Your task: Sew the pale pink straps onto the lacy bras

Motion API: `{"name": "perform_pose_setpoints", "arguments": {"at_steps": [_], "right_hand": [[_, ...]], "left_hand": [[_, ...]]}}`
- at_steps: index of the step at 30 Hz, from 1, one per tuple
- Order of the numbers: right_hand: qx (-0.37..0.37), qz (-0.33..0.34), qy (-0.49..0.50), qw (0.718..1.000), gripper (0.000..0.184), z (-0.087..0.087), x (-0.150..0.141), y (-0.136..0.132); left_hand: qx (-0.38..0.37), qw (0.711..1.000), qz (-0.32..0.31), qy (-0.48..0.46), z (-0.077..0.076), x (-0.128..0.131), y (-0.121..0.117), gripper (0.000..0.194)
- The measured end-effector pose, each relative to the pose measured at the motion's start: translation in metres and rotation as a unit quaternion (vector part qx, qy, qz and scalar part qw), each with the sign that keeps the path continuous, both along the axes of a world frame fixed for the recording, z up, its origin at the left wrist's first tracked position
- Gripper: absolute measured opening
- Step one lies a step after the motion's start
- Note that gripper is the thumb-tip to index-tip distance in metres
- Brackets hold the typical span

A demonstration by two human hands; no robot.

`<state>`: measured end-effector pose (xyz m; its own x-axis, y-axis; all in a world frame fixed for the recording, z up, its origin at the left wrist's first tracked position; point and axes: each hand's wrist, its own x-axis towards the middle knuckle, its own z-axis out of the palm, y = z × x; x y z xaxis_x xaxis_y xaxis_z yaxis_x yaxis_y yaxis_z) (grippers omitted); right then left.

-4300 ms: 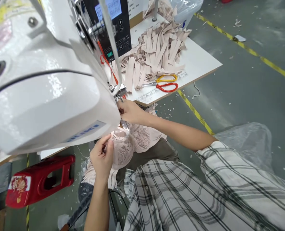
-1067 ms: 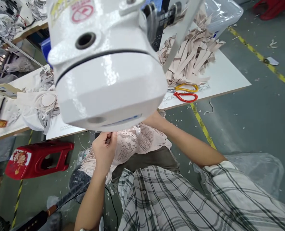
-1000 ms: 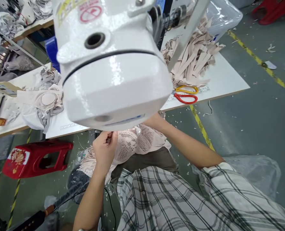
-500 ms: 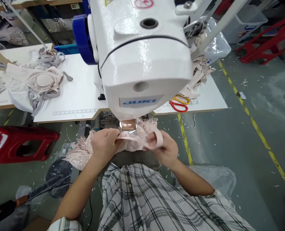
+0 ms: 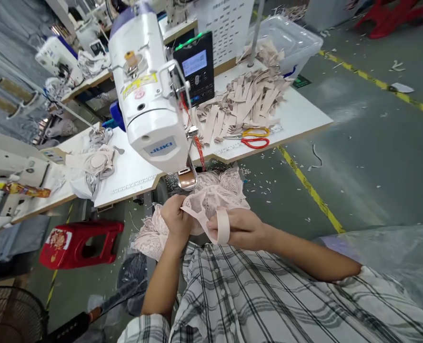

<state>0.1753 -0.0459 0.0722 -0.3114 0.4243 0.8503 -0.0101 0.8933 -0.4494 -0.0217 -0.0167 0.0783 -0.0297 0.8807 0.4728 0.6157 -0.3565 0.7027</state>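
Between my hands a pale pink lace bra [image 5: 208,202] is spread above my lap, just below the front of a white sewing machine [image 5: 156,128]. My left hand [image 5: 176,219] is closed on its left edge, fingers curled under. A smooth pink elastic strap [image 5: 223,226] loops over the fingers of my right hand [image 5: 245,228], which pinches the right side of the bra. More pink lace pieces [image 5: 150,237] hang at the left, and others lie behind the bra. The copper-coloured machine plate [image 5: 187,180] sits close above my left hand.
On the white table [image 5: 304,121] lie pink fabric strips [image 5: 247,100] and red-and-yellow-handled scissors [image 5: 255,141]. A control panel [image 5: 194,69] stands behind the machine. To the left are a bra with grey straps [image 5: 99,162], a red stool [image 5: 79,245] and a fan [image 5: 11,314].
My view has turned and drawn back, showing more of the machine and table. The bra between my hands is opened out more, and the strap loop hangs lower over my right fingers.
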Motion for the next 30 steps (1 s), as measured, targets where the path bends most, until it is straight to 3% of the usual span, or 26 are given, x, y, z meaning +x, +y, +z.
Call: {"name": "perform_pose_setpoints", "arguments": {"at_steps": [3,4,6,7,9,11,12,15,18,21,23,24,27,30], "right_hand": [[-0.002,-0.055,0.01,0.998,0.021,0.021,0.016,-0.006],[-0.037,-0.084,0.013,0.996,0.018,0.028,0.024,-0.004],[-0.187,-0.12,0.054,0.973,0.016,0.035,0.042,0.01],[-0.287,-0.12,0.103,0.945,0.016,0.033,0.052,0.021],[-0.477,-0.086,0.252,0.838,0.019,0.015,0.072,0.047],[-0.589,-0.117,0.402,0.691,0.021,-0.014,0.092,0.072],[-0.592,-0.15,0.42,0.671,0.021,-0.03,0.103,0.081],[-0.573,-0.24,0.443,0.647,0.018,-0.071,0.139,0.091],[-0.561,-0.308,0.455,0.62,0.027,-0.09,0.175,0.083],[-0.545,-0.347,0.471,0.601,0.027,-0.089,0.2,0.076],[-0.525,-0.362,0.482,0.6,0.017,-0.083,0.211,0.078],[-0.512,-0.368,0.487,0.604,0.023,-0.079,0.214,0.081],[-0.471,-0.383,0.485,0.63,0.037,-0.068,0.21,0.089],[-0.465,-0.367,0.438,0.676,0.036,-0.061,0.178,0.089]], "left_hand": [[-0.06,0.997,-0.048,-0.011,-0.001,0.023,-0.006,0.026],[-0.093,0.992,-0.08,-0.011,-0.005,0.034,-0.009,0.028],[-0.17,0.971,-0.171,-0.002,-0.017,0.054,-0.017,0.033],[-0.209,0.953,-0.219,0.006,-0.026,0.062,-0.021,0.036],[-0.275,0.916,-0.292,0.021,-0.044,0.069,-0.029,0.043],[-0.317,0.892,-0.32,0.03,-0.059,0.061,-0.034,0.044],[-0.332,0.887,-0.321,0.033,-0.065,0.051,-0.036,0.043],[-0.358,0.886,-0.292,0.034,-0.077,0.006,-0.036,0.03],[-0.384,0.893,-0.233,0.027,-0.084,-0.047,-0.034,0.02],[-0.388,0.91,-0.144,0.02,-0.089,-0.086,-0.027,0.016],[-0.375,0.924,-0.077,0.01,-0.094,-0.099,-0.019,0.017],[-0.365,0.93,-0.042,0.002,-0.097,-0.101,-0.016,0.02],[-0.32,0.945,0.055,-0.034,-0.106,-0.095,-0.007,0.034],[-0.269,0.952,0.132,-0.062,-0.109,-0.08,-0.003,0.043]]}}
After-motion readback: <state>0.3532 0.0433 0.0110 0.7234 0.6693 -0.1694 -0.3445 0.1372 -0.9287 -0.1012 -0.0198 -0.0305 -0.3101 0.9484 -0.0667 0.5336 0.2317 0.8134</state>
